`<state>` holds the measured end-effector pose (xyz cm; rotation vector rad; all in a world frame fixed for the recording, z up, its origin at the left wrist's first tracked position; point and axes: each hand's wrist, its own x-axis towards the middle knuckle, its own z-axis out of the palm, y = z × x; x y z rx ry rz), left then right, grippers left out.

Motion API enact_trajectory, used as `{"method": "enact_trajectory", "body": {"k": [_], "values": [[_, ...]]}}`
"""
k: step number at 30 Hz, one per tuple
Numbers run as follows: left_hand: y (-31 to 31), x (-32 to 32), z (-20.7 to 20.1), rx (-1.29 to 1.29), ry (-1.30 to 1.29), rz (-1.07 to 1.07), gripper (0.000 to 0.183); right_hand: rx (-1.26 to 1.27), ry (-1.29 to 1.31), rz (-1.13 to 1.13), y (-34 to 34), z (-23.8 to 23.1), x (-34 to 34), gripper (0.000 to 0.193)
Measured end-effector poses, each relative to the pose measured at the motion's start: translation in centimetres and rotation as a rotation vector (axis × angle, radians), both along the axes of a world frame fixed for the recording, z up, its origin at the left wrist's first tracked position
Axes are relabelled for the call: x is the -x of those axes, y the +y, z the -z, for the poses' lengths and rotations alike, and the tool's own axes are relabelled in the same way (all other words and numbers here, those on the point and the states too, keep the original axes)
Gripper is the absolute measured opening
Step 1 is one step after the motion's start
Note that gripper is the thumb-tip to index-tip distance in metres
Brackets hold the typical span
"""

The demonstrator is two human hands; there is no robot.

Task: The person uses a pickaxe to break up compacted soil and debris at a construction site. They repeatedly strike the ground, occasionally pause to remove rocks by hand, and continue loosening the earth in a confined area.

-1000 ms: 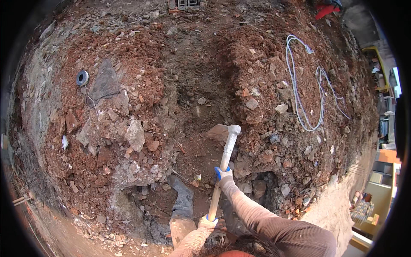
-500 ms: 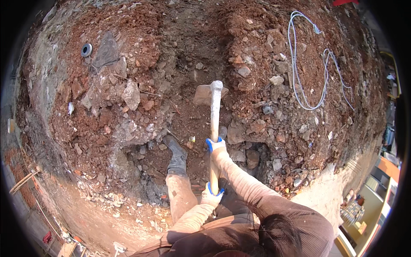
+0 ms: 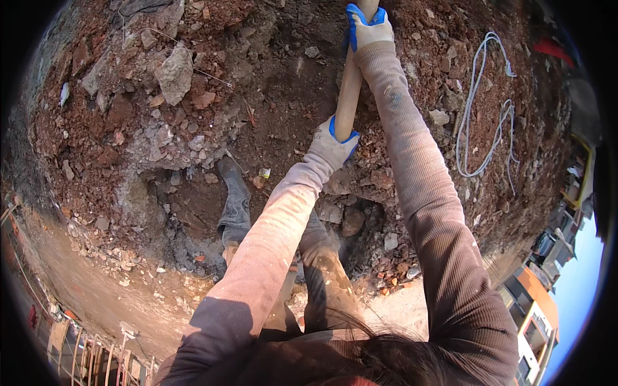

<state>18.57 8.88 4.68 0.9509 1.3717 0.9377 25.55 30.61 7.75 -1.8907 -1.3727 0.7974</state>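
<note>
Both my gloved hands are wrapped round the wooden handle of a hoe (image 3: 349, 93). Its handle slants up and slightly right; the blade is out of the picture past the top edge. My left hand (image 3: 333, 143), in a white glove with blue palm and fingers, is closed on the handle's lower end. Higher up, near the top edge, my right hand (image 3: 371, 29) grips the same handle in a matching glove. Both arms are stretched forward over reddish, stony soil (image 3: 283, 109).
My boots stand in a dug trench; the left boot (image 3: 235, 196) shows clearly. A large pale rock (image 3: 174, 74) lies among rubble at left. A loop of white cable (image 3: 475, 109) lies on the right bank. Buildings (image 3: 531, 309) are at the far right.
My hands and the hoe have swung up and away from my body, taking the blade out of view. My arms have straightened, and the head view has shifted and tilted.
</note>
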Motion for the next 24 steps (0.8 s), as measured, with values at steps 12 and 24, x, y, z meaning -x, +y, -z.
{"method": "enact_trajectory", "body": {"k": [12, 24], "values": [[-33.6, 8.7, 1.2, 0.414, 0.138, 0.037, 0.033, 0.818, -0.166, 0.181, -35.6, 15.8, 7.5, 0.046], [-5.8, 5.6, 9.1, 0.219, 0.055, 0.123, 0.033, 0.266, 0.017, 0.164, -4.4, 8.5, 5.2, 0.039]]}}
